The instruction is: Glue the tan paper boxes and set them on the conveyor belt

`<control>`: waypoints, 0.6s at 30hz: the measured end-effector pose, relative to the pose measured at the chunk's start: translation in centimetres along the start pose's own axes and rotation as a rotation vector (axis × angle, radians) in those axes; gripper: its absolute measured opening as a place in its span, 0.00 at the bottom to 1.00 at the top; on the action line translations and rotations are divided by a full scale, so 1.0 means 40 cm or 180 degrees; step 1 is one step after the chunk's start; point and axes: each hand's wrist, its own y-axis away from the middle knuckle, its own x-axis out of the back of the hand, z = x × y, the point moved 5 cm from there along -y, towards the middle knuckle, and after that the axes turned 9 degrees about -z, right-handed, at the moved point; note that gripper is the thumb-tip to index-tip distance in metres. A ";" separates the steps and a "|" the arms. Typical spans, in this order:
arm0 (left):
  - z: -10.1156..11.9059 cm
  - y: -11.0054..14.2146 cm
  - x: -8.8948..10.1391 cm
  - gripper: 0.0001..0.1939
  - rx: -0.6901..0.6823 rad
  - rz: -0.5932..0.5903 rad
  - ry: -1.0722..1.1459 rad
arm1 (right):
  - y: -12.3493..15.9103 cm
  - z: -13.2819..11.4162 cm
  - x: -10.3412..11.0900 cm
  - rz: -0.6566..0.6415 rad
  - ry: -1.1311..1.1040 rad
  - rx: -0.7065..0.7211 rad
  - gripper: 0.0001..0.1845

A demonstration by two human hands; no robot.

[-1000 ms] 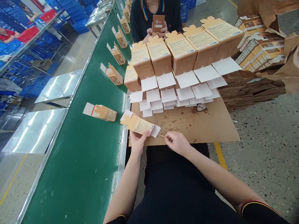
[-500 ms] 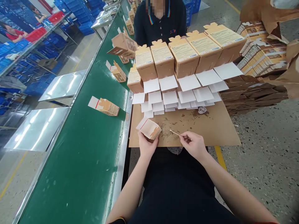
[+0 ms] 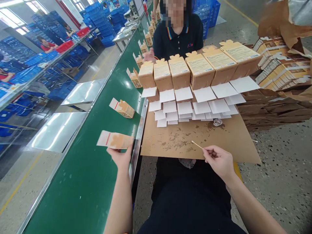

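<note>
Hands well apart. The left hand (image 3: 120, 158) grips the near box (image 3: 118, 140) from its lower side, over the green belt (image 3: 73, 195) and just beside the metal rail (image 3: 138, 139); blur hides whether the box touches the belt. The right hand (image 3: 219, 161) pinches a thin swab (image 3: 197, 144), tip pointing away over the brown board (image 3: 152, 146). The step in hand appears to be setting the box on the belt. In this inspector's judgement, it is best lowered evenly, one face flat, released only once steady, kept apart from the next box (image 3: 126, 110) and its white flap (image 3: 102, 138) left unbent. The swab is best held raised so that its tip marks nothing. Materials: the boxes look like thin printed card, tan, with scalloped tabs; the near box's flap is smooth, with a red strip (image 3: 108, 139). The belt is glossy with pale specks. The board is flat, matt and spotted with dark stains. The stacked boxes (image 3: 179, 71) stand in close rows, their white flaps overlapping like shingles.
</note>
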 end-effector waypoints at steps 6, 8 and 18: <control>-0.055 -0.067 0.126 0.46 0.0584 0.0199 -0.0411 | -0.022 0.004 0.030 0.0024 0.0119 -0.0017 0.24; -0.044 -0.038 0.138 0.47 0.0218 0.0584 -0.0441 | -0.021 0.008 0.054 0.0112 0.0235 -0.0084 0.26; 0.354 -0.181 -0.117 0.27 -0.1756 0.0133 0.0858 | -0.009 0.043 0.165 0.0617 0.0541 -0.0286 0.28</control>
